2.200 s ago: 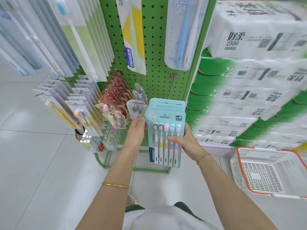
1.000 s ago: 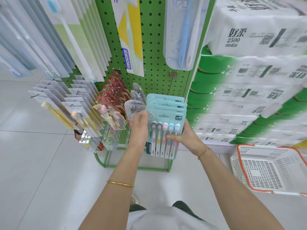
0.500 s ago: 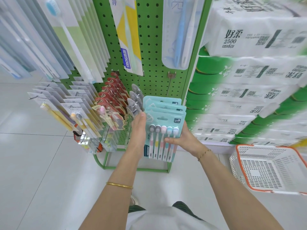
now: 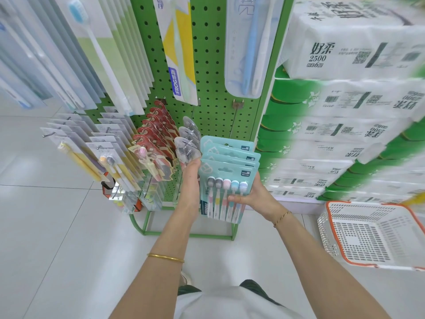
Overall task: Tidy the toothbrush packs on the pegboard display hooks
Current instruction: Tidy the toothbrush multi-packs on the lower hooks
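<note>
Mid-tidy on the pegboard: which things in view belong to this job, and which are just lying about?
Job: teal five-brush packs, pinched by the right hand, left hand flat against their side; red toothbrush packs; green pegboard.
Lying about: stacked tissue packs; orange-rimmed white basket.

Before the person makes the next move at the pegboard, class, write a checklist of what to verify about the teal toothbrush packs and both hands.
1. Right hand pinches the front teal five-brush pack: ok.
2. Left hand rests against the left edge of the teal stack: ok.
3. Stack's top edges aligned: not ok, they are staggered.
4. Packs threaded on the hook wire: cannot tell, the holes are hidden.
5. Left fingertips apart from the clear blister packs: cannot tell.
</note>
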A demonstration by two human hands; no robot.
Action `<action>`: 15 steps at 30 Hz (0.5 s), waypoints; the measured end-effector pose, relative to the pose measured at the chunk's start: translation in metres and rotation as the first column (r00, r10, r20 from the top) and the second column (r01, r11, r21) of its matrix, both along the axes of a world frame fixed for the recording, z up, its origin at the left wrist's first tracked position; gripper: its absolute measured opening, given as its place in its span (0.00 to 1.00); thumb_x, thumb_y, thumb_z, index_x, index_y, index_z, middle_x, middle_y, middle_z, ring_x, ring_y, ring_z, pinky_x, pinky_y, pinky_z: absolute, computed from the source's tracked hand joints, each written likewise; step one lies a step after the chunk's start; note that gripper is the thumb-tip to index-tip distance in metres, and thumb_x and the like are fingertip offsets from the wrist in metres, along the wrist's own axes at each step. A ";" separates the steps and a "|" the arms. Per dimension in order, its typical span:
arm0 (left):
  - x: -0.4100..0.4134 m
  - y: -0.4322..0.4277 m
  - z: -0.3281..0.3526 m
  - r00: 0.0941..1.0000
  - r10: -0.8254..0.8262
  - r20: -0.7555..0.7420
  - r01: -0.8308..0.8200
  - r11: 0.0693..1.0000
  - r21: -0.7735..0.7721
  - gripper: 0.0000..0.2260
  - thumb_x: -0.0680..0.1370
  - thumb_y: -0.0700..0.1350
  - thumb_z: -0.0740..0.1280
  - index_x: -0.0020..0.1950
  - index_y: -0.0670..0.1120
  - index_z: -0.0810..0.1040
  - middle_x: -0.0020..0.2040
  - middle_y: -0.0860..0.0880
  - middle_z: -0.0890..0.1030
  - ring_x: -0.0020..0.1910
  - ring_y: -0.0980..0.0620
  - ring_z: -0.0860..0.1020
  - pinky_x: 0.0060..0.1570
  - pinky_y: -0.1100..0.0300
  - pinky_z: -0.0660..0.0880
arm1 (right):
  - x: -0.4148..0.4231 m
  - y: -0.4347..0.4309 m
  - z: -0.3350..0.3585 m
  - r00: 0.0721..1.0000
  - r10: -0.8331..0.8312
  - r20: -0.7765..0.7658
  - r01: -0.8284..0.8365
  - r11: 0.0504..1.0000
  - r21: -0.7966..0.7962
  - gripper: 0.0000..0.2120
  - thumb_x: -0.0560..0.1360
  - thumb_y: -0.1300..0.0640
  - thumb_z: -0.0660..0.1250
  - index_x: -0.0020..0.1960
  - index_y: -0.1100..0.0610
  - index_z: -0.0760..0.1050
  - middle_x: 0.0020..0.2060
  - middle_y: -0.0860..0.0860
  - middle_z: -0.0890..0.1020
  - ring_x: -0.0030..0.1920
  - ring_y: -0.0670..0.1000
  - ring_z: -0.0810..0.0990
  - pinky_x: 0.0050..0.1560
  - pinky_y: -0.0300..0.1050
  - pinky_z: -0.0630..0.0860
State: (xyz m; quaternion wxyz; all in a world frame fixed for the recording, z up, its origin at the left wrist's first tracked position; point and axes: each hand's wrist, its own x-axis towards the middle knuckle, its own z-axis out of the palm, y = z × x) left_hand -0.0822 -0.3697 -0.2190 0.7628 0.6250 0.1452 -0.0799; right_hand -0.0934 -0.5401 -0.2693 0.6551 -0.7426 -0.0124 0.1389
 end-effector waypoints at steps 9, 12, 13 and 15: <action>-0.006 0.002 0.002 1.000 -0.027 0.008 0.026 1.000 0.012 0.12 0.80 0.52 0.56 0.56 0.51 0.76 0.49 0.55 0.82 0.50 0.57 0.79 0.42 0.63 0.72 | -0.006 -0.003 -0.006 1.000 0.003 -0.016 -0.003 1.000 0.023 0.42 0.68 0.71 0.72 0.71 0.48 0.53 0.62 0.43 0.73 0.58 0.34 0.75 0.54 0.33 0.74; -0.011 0.004 0.002 1.000 -0.026 0.007 0.025 0.998 0.058 0.30 0.68 0.65 0.61 0.65 0.50 0.74 0.63 0.51 0.76 0.62 0.52 0.73 0.62 0.52 0.69 | -0.012 -0.004 -0.006 1.000 0.004 -0.031 -0.002 0.998 0.057 0.41 0.69 0.71 0.72 0.70 0.48 0.54 0.63 0.45 0.73 0.58 0.36 0.76 0.53 0.32 0.74; -0.013 0.005 0.001 0.999 -0.030 0.017 0.028 0.997 0.071 0.34 0.65 0.67 0.61 0.66 0.51 0.73 0.65 0.51 0.74 0.65 0.52 0.71 0.66 0.49 0.66 | -0.013 -0.006 -0.007 0.999 0.002 -0.034 0.001 0.997 0.074 0.40 0.69 0.71 0.71 0.70 0.47 0.55 0.63 0.45 0.73 0.58 0.37 0.76 0.52 0.32 0.74; -0.018 0.005 0.003 0.995 -0.023 0.097 0.013 0.995 0.097 0.32 0.67 0.66 0.61 0.65 0.51 0.74 0.64 0.51 0.73 0.64 0.54 0.71 0.66 0.51 0.66 | -0.016 -0.009 -0.008 0.999 -0.004 -0.045 0.009 0.994 0.110 0.38 0.69 0.70 0.72 0.68 0.46 0.58 0.62 0.46 0.74 0.57 0.38 0.77 0.51 0.32 0.75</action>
